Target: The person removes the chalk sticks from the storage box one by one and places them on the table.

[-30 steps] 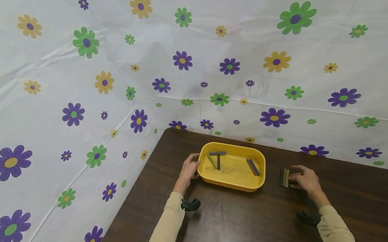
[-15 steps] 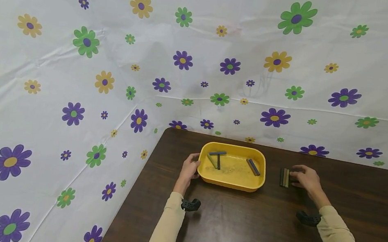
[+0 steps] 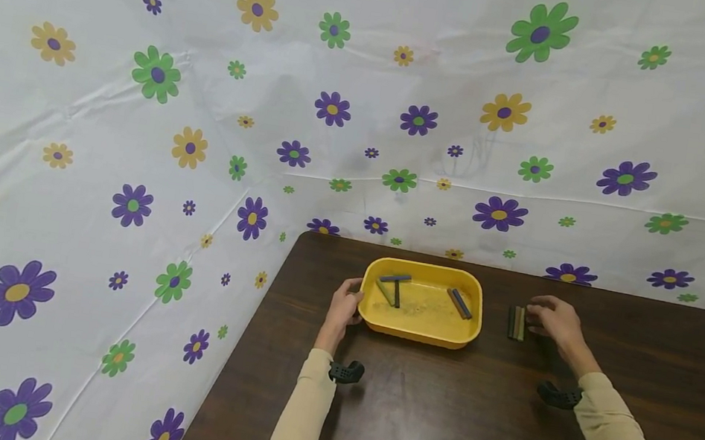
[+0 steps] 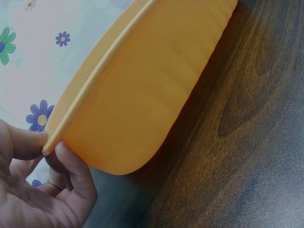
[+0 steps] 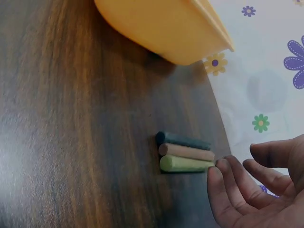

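Note:
My left hand (image 3: 343,309) pinches the rim of a yellow plastic tub (image 3: 418,331) at its left end, thumb above and curled fingers beneath in the left wrist view. To the right of the tub, three chalk sticks lie side by side on the table: a dark one (image 5: 183,139), a brown one (image 5: 187,151) and a yellow-green one (image 5: 186,164). My right hand (image 3: 557,324) is beside them, its fingers loosely bent and holding nothing. In the right wrist view the fingertips (image 5: 216,176) are right at the end of the yellow-green stick.
Inside the tub, a blue stick (image 3: 395,278), a green stick (image 3: 384,292) and a black stick (image 3: 397,294) lie at the left. A brown stick (image 3: 457,305) and another blue one lie at the right. A flowered cloth (image 3: 369,102) hangs behind the dark wooden table (image 3: 418,425).
The fingers of my right hand have eased slightly back from the yellow-green chalk stick. The three sticks, the tub and my left hand stay where they were.

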A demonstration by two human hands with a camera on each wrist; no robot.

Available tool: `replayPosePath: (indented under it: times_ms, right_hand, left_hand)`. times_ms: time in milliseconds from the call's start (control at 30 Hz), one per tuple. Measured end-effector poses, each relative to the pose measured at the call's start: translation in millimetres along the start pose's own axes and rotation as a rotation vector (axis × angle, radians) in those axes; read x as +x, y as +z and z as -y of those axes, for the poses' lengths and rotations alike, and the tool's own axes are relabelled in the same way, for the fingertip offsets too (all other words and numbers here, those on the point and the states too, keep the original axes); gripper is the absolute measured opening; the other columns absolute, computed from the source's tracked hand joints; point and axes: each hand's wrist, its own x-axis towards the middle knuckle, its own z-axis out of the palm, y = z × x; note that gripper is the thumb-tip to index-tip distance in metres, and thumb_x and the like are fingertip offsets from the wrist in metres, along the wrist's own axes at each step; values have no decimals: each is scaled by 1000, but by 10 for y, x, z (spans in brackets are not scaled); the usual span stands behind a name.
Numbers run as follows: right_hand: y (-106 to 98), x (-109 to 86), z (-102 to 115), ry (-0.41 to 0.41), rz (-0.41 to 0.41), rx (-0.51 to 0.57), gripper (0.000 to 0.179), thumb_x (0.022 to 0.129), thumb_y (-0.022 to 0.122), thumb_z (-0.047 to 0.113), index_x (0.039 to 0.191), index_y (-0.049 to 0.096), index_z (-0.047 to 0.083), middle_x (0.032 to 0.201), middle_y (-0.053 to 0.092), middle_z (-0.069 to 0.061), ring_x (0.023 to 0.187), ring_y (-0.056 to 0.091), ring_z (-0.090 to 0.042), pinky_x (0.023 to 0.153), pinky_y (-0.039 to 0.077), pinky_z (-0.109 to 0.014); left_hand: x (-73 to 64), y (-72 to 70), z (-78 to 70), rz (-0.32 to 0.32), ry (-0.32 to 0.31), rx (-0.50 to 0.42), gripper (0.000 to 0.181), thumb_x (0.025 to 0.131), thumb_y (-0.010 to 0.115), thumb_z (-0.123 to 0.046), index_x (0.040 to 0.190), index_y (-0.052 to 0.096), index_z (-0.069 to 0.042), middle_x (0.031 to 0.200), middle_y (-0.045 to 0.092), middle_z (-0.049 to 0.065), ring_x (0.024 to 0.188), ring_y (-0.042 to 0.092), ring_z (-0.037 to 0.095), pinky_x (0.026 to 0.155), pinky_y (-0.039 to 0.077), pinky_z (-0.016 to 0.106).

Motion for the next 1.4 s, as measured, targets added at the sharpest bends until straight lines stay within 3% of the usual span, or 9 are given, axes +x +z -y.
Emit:
replayPosePath:
  times_ms: [133,400,800,1133,1400]
  right_hand:
    - [17,0,62,-1,4,26,51,109,50,17,144,42,-19,130,57,-37,86,63,-3,76,61,-31]
    - [54,21,189,-29,17,-6,53,110,49,23,143,45,-17,121,66,-29,89,66,-7,77,59,-29]
    - [130,27,315,-33,24,47,51,109,51,20,143,44,-18,120,65,-31,87,69,-8,80,61,-35]
    - [201,46,436,-40,34,58,51,109,52,23,143,46,-15,117,68,-26,85,69,-9,77,60,-32]
    - [289,55,628,-36,62,59,52,109,52,23,144,45,-15,125,63,-32,90,69,-13,84,60,-38]
  left_hand:
    - [7,-3,13,-3,-1,2,43,108,51,-13,150,51,-5,119,60,29,71,52,20,56,44,26]
    - [9,-11,10,-4,-18,-4,40,107,52,-13,147,55,-10,121,61,26,75,54,19,57,46,24]
    - [9,-19,2,2,-9,-9,40,107,52,-13,147,55,-9,110,62,23,71,53,17,57,46,24]
    - [22,-32,20,7,-8,-8,40,107,52,-13,147,55,-9,110,62,25,69,53,16,56,47,24]
    - [32,-26,-1,9,-3,-14,39,107,52,-13,146,56,-9,112,61,26,71,54,18,57,47,24]
